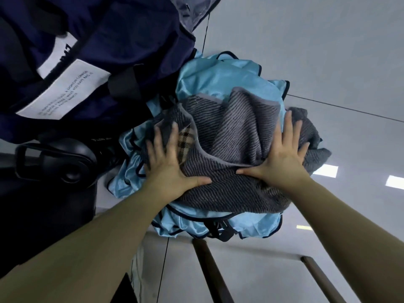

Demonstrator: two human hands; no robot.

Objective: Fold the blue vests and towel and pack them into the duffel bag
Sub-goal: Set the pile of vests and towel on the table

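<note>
two bare forearms, left hand, right hand, no sleeves, no rings

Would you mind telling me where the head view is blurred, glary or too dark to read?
Head view: motion blur smears the left hand fingers; the right hand is sharper. Bright ceiling-light reflections glare on the glossy table at right. The navy duffel bag and black object at left sink into shadow. Wide-angle distortion bends the table seams.

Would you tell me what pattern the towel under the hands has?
Grey with dark diagonal stripes, seen on the towel in the head view.
</note>
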